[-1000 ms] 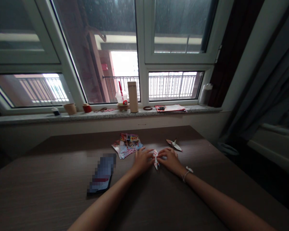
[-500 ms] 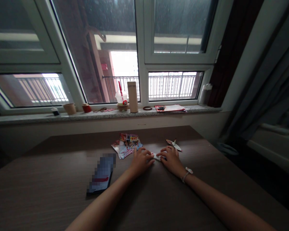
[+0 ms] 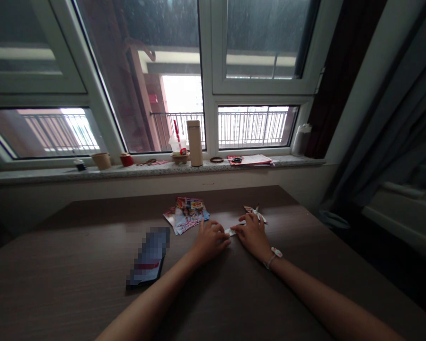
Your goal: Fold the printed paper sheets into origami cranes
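A small folded piece of pale paper lies on the table between my hands, mostly covered by fingers. My left hand is closed at its left end, fingers curled and fingertips against it. With thumb and fingers my right hand, a bracelet at its wrist, pinches the paper from the right. Just beyond that hand sits a folded paper crane with a printed pattern, partly hidden by the fingers. Colourful printed sheets are fanned out beyond my left hand.
A phone, its screen pixelated, lies left of my left forearm on the brown table. Along the stone windowsill stand a beige flask, a plastic cup with a red straw, a paper cup, scissors and a grey bottle.
The paper has turned, its far end now angling up to the right under my right hand. Both hands have shifted only slightly; the left fingers are drawn a little closer together.
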Demonstrator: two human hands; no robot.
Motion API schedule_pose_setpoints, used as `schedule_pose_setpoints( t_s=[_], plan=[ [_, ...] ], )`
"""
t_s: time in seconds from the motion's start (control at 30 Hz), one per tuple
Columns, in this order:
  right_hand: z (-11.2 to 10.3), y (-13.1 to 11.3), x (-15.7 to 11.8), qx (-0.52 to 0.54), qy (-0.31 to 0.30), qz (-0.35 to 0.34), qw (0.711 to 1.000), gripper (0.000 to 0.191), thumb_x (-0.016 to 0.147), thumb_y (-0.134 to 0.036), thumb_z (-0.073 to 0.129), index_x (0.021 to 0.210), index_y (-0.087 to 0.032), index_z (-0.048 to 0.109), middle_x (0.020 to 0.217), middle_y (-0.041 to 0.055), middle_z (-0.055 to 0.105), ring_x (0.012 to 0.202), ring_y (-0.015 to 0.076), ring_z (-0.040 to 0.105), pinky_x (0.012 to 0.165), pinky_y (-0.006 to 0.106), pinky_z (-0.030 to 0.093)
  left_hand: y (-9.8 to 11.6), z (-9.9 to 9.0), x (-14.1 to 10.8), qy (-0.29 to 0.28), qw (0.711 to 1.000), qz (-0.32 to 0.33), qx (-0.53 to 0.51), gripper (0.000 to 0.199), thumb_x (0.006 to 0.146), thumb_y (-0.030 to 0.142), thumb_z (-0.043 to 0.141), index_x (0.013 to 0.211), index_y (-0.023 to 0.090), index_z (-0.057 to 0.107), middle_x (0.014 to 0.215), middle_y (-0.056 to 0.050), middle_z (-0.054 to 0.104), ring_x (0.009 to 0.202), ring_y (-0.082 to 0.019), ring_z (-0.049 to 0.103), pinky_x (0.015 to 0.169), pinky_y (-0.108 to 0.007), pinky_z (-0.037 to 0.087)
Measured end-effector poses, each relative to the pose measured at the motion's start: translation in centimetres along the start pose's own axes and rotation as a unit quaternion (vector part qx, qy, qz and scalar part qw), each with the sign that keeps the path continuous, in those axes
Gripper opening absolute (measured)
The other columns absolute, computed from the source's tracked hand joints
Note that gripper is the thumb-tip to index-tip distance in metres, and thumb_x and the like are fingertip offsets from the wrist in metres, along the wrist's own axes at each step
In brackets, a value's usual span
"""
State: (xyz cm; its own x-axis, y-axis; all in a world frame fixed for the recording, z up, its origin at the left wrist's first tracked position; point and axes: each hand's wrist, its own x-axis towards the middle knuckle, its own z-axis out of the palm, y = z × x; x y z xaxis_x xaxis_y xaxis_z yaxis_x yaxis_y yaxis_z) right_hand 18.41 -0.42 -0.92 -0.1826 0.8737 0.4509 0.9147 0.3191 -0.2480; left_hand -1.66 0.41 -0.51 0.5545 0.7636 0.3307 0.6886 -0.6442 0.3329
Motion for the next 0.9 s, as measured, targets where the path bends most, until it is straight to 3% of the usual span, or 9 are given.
schedule_pose_setpoints(
  t_s=[0.13, 0.3, 0.47, 0.7, 0.9],
  plan=[
    [0.0, 0.0, 0.0, 0.021, -0.009, 0.02, 1.0, 0.021, 0.091, -0.037, 0.058, 0.102, -0.039, 0.075, 0.114, 0.0065, 0.061, 0.12, 0.0291, 0.043, 0.109, 0.057, 0.017, -0.5, 0.3, -0.1, 0.0, 0.999, -0.008, -0.039, 0.023, 0.086, 0.036, 0.064, 0.106, 0.034, 0.074, 0.118, -0.003, 0.07, 0.13, -0.032, 0.042, 0.117, -0.062, 0.005],
    [0.3, 0.3, 0.1, 0.042, -0.016, 0.026, 0.999, 0.02, 0.09, -0.036, 0.059, 0.103, -0.041, 0.074, 0.119, 0.0053, 0.06, 0.122, 0.0298, 0.042, 0.108, 0.057, 0.02, -0.2, 0.3, -0.1, -0.01, 0.998, -0.006, -0.054, 0.022, 0.086, 0.038, 0.064, 0.104, 0.035, 0.076, 0.107, -0.003, 0.074, 0.129, -0.031, 0.044, 0.117, -0.06, 0.0],
    [0.7, 0.4, 0.3, 0.039, 0.014, 0.022, 0.999, 0.019, 0.088, -0.031, 0.061, 0.101, -0.036, 0.074, 0.124, 0.0049, 0.058, 0.126, 0.0293, 0.039, 0.11, 0.054, 0.02, 0.6, 0.1, -0.1, -0.01, 0.997, 0.01, -0.08, 0.019, 0.085, 0.037, 0.065, 0.101, 0.039, 0.076, 0.101, -0.001, 0.076, 0.121, -0.029, 0.05, 0.117, -0.058, 0.004],
    [0.8, 1.0, 0.5, 0.07, 0.012, 0.027, 0.997, 0.016, 0.088, -0.035, 0.062, 0.087, -0.032, 0.077, 0.11, 0.0041, 0.066, 0.117, 0.0276, 0.045, 0.108, 0.051, 0.023, 0.4, 0.2, -0.2, -0.022, 0.999, -0.008, -0.046, 0.02, 0.088, 0.033, 0.064, 0.104, 0.038, 0.075, 0.126, 0.0, 0.067, 0.13, -0.031, 0.043, 0.116, -0.063, 0.004],
    [0.4, 1.3, 0.4, 0.095, -0.022, 0.042, 0.994, 0.016, 0.088, -0.038, 0.062, 0.092, -0.034, 0.077, 0.113, 0.0037, 0.065, 0.116, 0.0269, 0.046, 0.104, 0.048, 0.028, -0.1, 0.3, 0.0, -0.02, 0.999, -0.008, -0.024, 0.025, 0.09, 0.038, 0.061, 0.112, 0.036, 0.071, 0.119, 0.0, 0.071, 0.131, -0.029, 0.044, 0.117, -0.064, -0.004]
  ],
)
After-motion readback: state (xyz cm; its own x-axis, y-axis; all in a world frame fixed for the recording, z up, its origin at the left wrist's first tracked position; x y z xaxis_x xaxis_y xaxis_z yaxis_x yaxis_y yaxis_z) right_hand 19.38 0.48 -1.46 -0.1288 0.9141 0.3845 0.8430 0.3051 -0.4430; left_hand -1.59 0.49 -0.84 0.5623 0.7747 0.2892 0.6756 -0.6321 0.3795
